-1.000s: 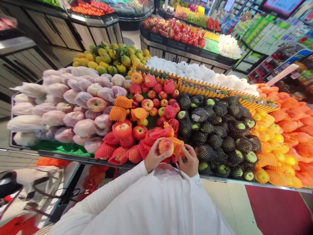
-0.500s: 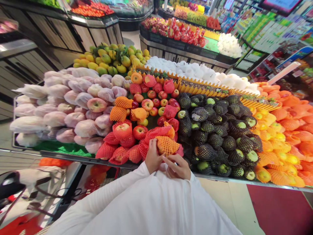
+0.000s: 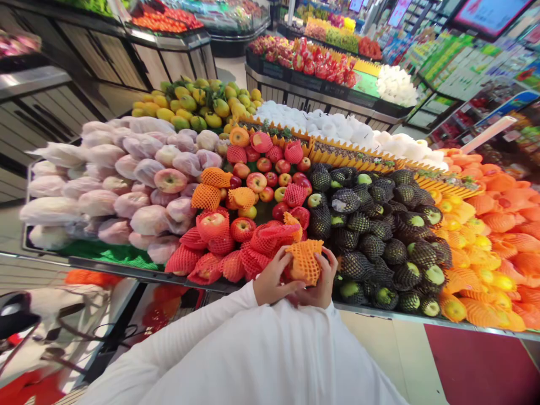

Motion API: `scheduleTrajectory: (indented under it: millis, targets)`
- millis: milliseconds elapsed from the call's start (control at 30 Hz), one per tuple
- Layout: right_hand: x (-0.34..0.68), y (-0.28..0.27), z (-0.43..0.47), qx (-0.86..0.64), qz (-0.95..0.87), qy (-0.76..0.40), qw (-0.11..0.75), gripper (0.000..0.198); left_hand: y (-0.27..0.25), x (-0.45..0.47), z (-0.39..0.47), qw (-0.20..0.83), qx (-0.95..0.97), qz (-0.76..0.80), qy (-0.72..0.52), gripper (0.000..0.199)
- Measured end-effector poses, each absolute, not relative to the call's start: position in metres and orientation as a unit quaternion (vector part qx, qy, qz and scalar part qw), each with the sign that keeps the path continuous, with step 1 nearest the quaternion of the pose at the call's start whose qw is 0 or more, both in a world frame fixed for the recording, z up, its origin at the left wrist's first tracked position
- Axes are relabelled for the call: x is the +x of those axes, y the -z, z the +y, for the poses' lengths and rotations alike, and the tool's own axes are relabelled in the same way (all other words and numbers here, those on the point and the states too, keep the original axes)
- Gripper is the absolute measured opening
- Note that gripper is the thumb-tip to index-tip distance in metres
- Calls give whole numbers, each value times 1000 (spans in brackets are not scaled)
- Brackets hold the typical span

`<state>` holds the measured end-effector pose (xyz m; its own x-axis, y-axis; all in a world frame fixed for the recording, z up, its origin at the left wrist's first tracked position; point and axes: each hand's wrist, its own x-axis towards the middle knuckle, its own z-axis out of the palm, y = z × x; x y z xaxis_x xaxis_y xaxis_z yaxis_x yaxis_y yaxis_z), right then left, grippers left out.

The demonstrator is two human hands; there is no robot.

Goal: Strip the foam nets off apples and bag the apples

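Observation:
Between my two hands is an apple in an orange foam net (image 3: 306, 262), held close to my body over the display's front edge. My left hand (image 3: 272, 279) grips its left side, the thumb pointing across below it. Curled round the right side are the fingers of my right hand (image 3: 324, 278). The net covers most of the fruit, with a little reddish skin showing at its lower edge. Just beyond my left hand lie apples in red foam nets (image 3: 208, 266) and crumpled red nets (image 3: 270, 236). Dark-netted green fruit (image 3: 371, 242) sits right of my right hand.
Bagged pinkish apples (image 3: 152, 219) fill the left of the stand, bare red apples (image 3: 256, 181) the middle. Yellow-green mangoes (image 3: 198, 104) and white-wrapped fruit (image 3: 320, 121) lie behind. Orange-wrapped fruit (image 3: 502, 216) is at the right. A cart-like frame (image 3: 71, 337) stands lower left.
The orange-netted apple has come nearer and right, off the red-netted pile. My right hand has moved from below it to its right side, and my left hand still holds the left.

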<state>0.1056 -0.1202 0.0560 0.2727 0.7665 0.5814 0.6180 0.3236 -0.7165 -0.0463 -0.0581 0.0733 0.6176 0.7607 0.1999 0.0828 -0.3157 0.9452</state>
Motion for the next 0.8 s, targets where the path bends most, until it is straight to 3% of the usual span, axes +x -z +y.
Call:
scheduleTrajectory:
  millis: [167, 333, 500, 600, 800]
  targets:
    - [100, -52, -120, -592, -436, -292, 612, 78, -73, -49, -56, 465, 738, 323, -368, 31]
    - [98, -53, -116, -564, -348, -348, 663, 78, -71, -50, -62, 429, 731, 336, -410, 16]
    - [98, -57, -118, -552, -384, -314, 671, 76, -76, -53, -65, 475, 663, 354, -458, 21]
    - [100, -58, -120, -532, -416, -325, 662, 76, -79, -53, -59, 436, 691, 350, -457, 21]
    - [106, -37, -120, -529, -434, -280, 673, 84, -76, -51, -53, 410, 793, 199, -405, 54]
